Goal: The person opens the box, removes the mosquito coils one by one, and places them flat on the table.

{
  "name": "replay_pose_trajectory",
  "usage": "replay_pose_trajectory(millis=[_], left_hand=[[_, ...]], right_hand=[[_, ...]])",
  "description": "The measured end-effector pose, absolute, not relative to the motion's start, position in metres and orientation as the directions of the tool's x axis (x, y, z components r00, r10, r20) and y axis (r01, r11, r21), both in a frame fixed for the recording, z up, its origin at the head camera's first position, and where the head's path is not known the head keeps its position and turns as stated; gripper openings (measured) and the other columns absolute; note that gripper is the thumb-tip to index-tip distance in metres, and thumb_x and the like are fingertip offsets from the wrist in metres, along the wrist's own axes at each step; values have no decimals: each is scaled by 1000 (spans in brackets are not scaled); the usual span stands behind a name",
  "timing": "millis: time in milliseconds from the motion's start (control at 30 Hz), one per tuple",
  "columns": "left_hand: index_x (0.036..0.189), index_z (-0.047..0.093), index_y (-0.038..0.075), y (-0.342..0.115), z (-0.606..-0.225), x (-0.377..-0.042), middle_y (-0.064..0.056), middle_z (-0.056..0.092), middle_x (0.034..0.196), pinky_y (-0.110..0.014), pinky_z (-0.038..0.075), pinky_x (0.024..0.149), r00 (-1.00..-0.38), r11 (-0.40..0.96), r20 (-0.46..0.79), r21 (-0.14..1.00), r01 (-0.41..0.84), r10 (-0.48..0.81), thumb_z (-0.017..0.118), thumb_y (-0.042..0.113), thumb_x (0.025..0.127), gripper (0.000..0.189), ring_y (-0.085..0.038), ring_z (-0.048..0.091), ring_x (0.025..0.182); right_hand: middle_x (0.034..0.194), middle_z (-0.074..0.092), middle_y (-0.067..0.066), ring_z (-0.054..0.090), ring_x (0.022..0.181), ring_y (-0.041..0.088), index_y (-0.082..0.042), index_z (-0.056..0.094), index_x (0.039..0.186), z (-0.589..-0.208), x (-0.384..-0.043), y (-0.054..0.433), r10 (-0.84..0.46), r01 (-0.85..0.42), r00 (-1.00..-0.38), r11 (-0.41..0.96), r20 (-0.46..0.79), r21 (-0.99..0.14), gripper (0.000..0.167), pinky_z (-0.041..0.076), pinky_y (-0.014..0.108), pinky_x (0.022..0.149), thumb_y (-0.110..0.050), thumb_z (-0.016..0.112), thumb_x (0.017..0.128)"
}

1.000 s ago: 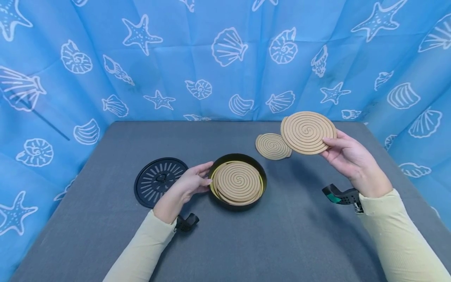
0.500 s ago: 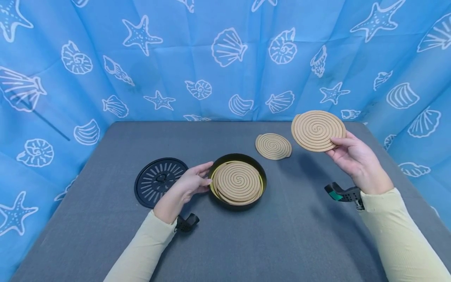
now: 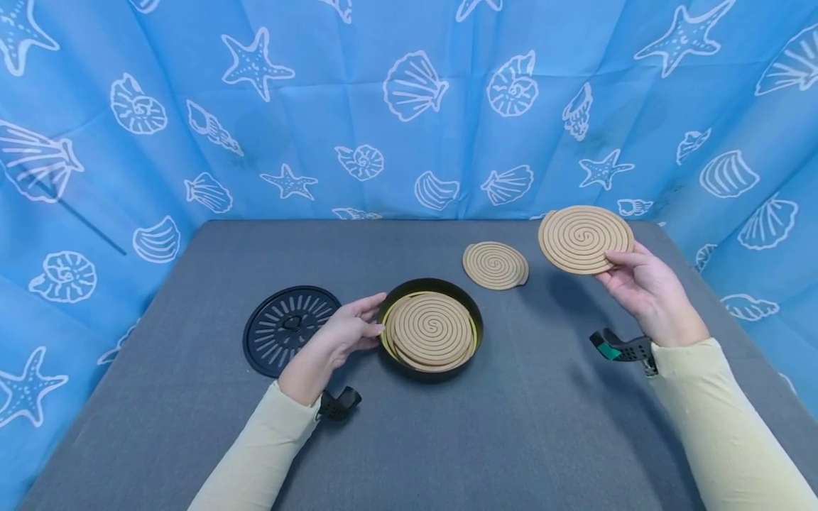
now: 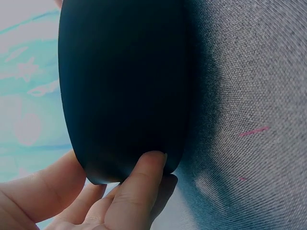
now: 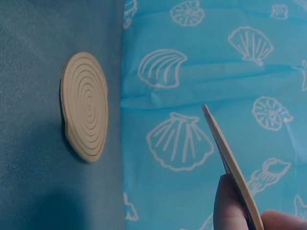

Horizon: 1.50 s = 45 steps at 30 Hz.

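My right hand (image 3: pixel 648 291) pinches a tan mosquito coil (image 3: pixel 586 240) by its near right edge, thumb on top, held up over the table's back right. In the right wrist view this coil (image 5: pixel 232 165) shows nearly edge-on. A second mosquito coil (image 3: pixel 495 265) lies flat on the table, left of the raised one. At the middle stands a round black tin (image 3: pixel 478 312) with a yellow inner rim and several stacked coils (image 3: pixel 432 328) inside. My left hand (image 3: pixel 341 330) grips the tin's left side. Close up in the left wrist view, the fingers press the tin's dark wall (image 4: pixel 124 86).
A black slotted lid (image 3: pixel 287 333) with a small raised piece at its centre lies left of the tin, partly behind the left hand. Grey cloth (image 3: pixel 447 447) covers the table. A blue curtain (image 3: pixel 358 85) with shell prints hangs along its back and sides.
My right hand has moved the held mosquito coil to the right, away from the coil lying on the table. The left hand stays at the tin.
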<state>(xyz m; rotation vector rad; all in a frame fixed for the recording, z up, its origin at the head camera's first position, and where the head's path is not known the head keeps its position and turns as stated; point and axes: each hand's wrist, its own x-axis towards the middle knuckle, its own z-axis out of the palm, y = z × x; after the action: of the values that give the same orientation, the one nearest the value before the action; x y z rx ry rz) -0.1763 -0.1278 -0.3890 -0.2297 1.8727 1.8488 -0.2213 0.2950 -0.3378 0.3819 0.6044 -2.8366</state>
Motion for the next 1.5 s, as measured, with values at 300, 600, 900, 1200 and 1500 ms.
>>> replay_pose_trajectory(millis=[300,600,900,1200,1500], left_hand=[[151,35,13,-128,-390,-177,-12,31,155,-49,38,106,-860,52,-453,890,-454,235,48,-7,96,60,-31,34,139],[151,36,14,-127,-390,-177,-11,34,155,-49,39,106,-860,63,-460,887,-458,221,49,-6,96,60,-30,34,139],[151,35,13,-128,-389,-178,-11,34,155,-49,38,106,-861,65,-456,889,-453,224,49,-6,96,59,-29,34,139],[151,35,12,-129,-389,-178,-11,32,155,-49,37,106,-862,60,-449,892,-448,234,49,-6,96,60,-30,33,140],[151,35,13,-129,-389,-177,-11,32,155,-50,37,107,-863,66,-450,892,-448,227,48,-6,96,59,-31,31,140]], right_hand=[[154,24,-11,27,139,10,-51,15,148,-346,-232,301,-151,255,-929,-923,-337,-289,81,24,33,113,11,33,100],[154,21,-13,22,140,5,-54,14,146,-353,-241,306,-143,249,-897,-945,-417,-213,74,21,31,114,5,29,103],[154,16,-17,18,139,1,-51,10,148,-361,-255,311,-148,259,-862,-951,-485,-170,71,19,27,114,2,28,104],[153,9,-24,13,139,-2,-49,3,148,-370,-267,312,-151,258,-843,-956,-516,-142,68,15,24,115,-1,25,104],[154,1,-24,6,140,-3,-47,-3,148,-384,-280,317,-199,310,-833,-941,-516,-138,65,11,25,115,-5,21,105]])
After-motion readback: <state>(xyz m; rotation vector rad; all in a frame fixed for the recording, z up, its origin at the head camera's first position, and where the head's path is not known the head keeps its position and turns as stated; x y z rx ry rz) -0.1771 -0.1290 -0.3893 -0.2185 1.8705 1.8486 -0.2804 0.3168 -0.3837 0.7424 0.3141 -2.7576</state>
